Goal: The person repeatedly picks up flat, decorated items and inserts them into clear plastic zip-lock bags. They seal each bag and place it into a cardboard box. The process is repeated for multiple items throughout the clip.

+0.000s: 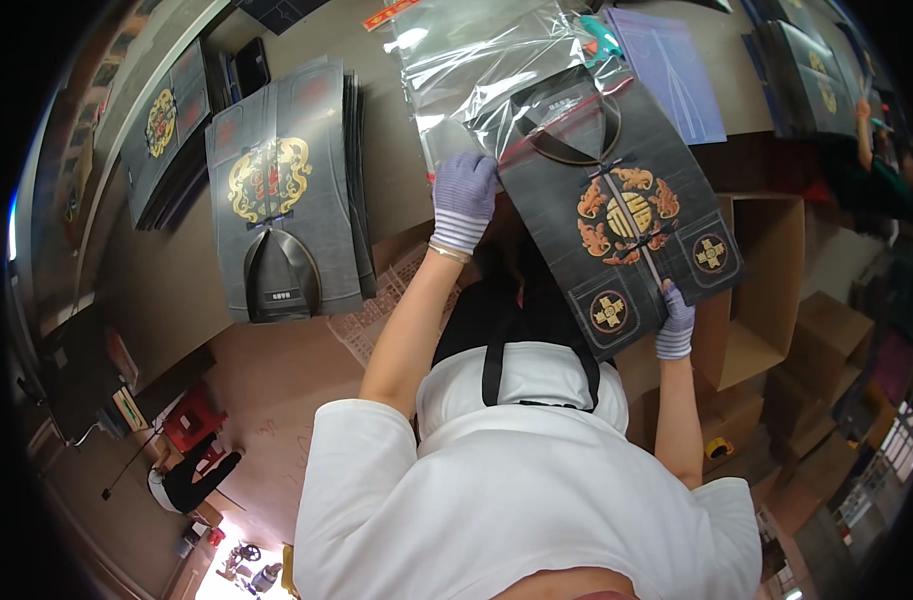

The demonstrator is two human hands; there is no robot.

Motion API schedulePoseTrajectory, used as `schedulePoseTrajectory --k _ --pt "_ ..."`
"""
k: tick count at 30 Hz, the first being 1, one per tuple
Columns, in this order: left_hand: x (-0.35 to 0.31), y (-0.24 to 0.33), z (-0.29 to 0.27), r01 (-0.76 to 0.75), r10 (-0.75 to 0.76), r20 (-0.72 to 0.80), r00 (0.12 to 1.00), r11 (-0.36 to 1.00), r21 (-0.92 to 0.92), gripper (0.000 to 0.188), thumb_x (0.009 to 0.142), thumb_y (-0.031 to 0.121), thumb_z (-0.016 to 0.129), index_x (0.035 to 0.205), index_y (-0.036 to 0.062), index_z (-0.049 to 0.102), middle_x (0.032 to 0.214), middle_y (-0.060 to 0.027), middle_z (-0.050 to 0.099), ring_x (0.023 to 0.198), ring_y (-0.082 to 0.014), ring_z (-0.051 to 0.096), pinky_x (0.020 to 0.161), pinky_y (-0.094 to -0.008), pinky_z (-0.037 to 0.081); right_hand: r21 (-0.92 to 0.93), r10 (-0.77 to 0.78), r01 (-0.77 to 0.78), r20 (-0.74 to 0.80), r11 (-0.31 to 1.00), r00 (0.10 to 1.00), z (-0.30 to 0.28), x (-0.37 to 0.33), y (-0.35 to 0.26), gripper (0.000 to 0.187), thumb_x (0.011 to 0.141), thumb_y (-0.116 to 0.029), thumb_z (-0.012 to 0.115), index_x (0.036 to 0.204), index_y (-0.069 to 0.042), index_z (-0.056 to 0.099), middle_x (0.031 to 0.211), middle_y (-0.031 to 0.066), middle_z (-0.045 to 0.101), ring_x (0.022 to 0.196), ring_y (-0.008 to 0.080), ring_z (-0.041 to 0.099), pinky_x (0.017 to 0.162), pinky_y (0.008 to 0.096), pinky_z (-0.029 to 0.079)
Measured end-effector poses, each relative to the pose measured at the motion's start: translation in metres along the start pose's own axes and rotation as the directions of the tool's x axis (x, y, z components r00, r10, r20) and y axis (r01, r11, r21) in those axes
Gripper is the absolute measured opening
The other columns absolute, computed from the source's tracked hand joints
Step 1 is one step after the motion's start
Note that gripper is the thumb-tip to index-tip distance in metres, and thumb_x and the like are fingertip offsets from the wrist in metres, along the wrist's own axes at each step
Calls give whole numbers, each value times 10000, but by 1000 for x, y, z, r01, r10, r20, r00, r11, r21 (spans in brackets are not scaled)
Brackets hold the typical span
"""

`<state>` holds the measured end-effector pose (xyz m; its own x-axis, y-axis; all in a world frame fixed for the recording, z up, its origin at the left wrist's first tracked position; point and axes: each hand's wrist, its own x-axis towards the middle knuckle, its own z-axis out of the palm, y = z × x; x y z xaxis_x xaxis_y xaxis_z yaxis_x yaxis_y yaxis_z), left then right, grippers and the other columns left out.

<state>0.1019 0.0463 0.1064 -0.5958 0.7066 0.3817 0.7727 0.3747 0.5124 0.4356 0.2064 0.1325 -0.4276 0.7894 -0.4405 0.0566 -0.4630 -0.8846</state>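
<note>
My left hand (465, 200), in a striped purple and white glove, is closed on the lower left corner of a clear plastic bag (447, 85). My right hand (677, 318), gloved alike, grips the near edge of a dark grey jacket-shaped card folder (569, 205) with gold and orange emblems. The folder is tilted, and its collar end lies inside the mouth of the bag, where a red strip crosses it. Its lower part is outside the bag and reaches over the table's near edge toward my lap.
A stack of similar folders (262, 240) stands at the left of the table, with another stack (167, 130) beyond it. Flat purple sheets (677, 75) and a teal tool (601, 38) lie at the far side. Cardboard boxes (752, 340) stand at the right, below the table. Someone works at far right.
</note>
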Motion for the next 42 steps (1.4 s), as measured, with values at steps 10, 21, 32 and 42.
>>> schedulePoseTrajectory --k 10,21,32,42 --pt "0 -95 54 745 -738 555 382 -109 -658 225 799 161 646 955 0 619 826 -78 626 652 -165 597 565 -310 515 -341 761 -680 288 649 582 4 7 43 343 839 -316 608 980 -4 579 809 142 644 646 227 644 506 338 531" --pt "22 -76 64 845 -898 199 392 267 -463 271 653 177 772 794 -4 629 709 -69 615 569 -116 542 504 -247 453 -773 -293 381 261 508 920 129 251 -15 298 829 -232 596 1023 -7 621 918 143 656 821 172 609 748 278 458" --pt "-15 -71 47 678 -862 340 377 6 -735 229 780 140 684 948 -11 643 730 -2 598 555 -57 471 495 -195 397 -582 6 112 197 806 980 108 255 19 223 771 -190 702 924 -31 667 758 -21 619 586 48 495 506 197 399" --pt "-143 -8 51 767 -791 485 373 -31 -641 230 740 89 710 926 -26 639 778 -48 643 681 -101 580 638 -229 487 -623 67 64 185 780 980 1 157 63 212 777 -177 698 932 -40 653 745 -23 599 615 52 508 548 198 436"
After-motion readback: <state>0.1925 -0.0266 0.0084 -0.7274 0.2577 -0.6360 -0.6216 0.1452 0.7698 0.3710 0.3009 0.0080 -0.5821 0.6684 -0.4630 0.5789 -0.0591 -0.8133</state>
